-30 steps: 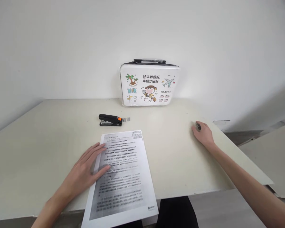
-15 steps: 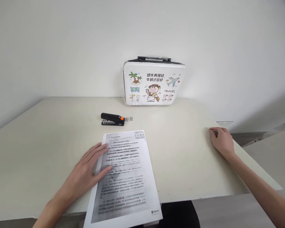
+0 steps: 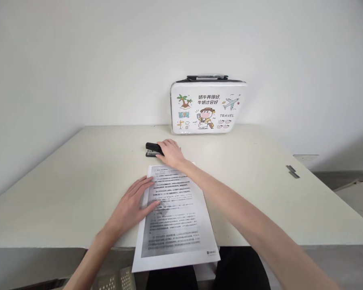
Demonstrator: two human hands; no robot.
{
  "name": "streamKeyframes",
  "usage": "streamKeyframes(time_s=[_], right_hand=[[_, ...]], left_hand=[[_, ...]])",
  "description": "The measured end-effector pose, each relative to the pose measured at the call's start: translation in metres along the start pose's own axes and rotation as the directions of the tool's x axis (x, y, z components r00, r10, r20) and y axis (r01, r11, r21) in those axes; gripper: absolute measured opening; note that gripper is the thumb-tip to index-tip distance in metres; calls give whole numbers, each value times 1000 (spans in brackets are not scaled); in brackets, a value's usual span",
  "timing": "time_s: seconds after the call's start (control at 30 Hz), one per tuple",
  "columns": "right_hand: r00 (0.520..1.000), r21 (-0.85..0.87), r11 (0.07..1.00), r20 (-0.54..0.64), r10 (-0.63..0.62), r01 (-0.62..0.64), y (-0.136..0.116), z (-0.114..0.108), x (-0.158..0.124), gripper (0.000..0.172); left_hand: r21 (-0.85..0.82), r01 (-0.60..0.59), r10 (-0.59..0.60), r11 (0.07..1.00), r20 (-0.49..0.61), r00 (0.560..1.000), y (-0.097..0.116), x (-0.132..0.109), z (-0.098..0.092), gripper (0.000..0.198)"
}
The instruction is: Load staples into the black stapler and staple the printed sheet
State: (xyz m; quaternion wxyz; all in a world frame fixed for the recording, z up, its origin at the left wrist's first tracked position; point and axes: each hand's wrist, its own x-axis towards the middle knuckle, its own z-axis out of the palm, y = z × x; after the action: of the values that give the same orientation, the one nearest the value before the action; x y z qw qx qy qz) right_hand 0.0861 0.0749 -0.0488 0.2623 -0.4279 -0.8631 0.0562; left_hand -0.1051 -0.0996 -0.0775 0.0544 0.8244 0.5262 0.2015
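We look down at a pale desk (image 3: 78, 181) where two bare hands are at work. The right hand (image 3: 171, 154) reaches across and grasps the far-right end of a black stapler (image 3: 153, 147), its thumb on the near side and its fingers bent over the top; we cannot tell how hard they press. The stapler's other end pokes out to the left of those fingers, its arm raised a little above its base. The left hand (image 3: 133, 207) lies nearly flat, four fingers close together and the thumb spread away from them. Its fingertips and thumb touch the left margin of a printed sheet (image 3: 172, 221), which stretches rightward from them, its near end jutting over the desk edge and its upper right corner partly hidden by the right forearm. Well to the right of the right fingers, near the desk's side edge, we find two dark grey staple strips (image 3: 294, 175). Beyond the right fingers and to their right, a white cartoon travel case (image 3: 208, 106) with a black handle stands upright by the wall.
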Motion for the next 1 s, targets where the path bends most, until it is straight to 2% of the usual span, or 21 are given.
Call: streamKeyframes(time_s=[0.1, 0.17, 0.23, 0.37, 0.47, 0.57, 0.67, 0.8, 1.0], right_hand=[[1000, 21, 999, 1, 26, -26, -20, 5, 10, 29], [1000, 47, 999, -2, 28, -28, -20, -4, -2, 32], [1000, 74, 997, -3, 20, -20, -10, -22, -26, 35], [1000, 171, 985, 19, 5, -9, 28, -74, -101, 34], [992, 250, 960, 40, 116, -123, 56, -111, -168, 33], [971, 259, 936, 82, 225, -239, 76, -137, -229, 34], [949, 263, 912, 97, 300, -315, 87, -152, -272, 37], [941, 271, 902, 110, 319, -337, 94, -162, -298, 35], [937, 365, 866, 67, 342, -342, 100, -162, -307, 39]], left_hand=[[-31, 18, -18, 999, 8, 1000, 1, -2, -3, 55], [-63, 30, -30, 998, 1, 1000, -1, -4, -4, 53], [-94, 44, -45, 995, -10, 999, -3, -5, -4, 51], [-121, 70, -72, 990, -13, 997, -5, -4, -4, 49], [-106, 64, -65, 992, -4, 998, -4, -1, -4, 51], [-100, 55, -56, 993, -8, 998, -3, 1, -6, 51], [-98, 20, -23, 995, -30, 999, 3, 6, -7, 47], [-95, -72, 70, 993, -25, 997, 31, 21, -6, 40], [-172, -197, 208, 965, 48, 977, 99, 53, 10, 31]])
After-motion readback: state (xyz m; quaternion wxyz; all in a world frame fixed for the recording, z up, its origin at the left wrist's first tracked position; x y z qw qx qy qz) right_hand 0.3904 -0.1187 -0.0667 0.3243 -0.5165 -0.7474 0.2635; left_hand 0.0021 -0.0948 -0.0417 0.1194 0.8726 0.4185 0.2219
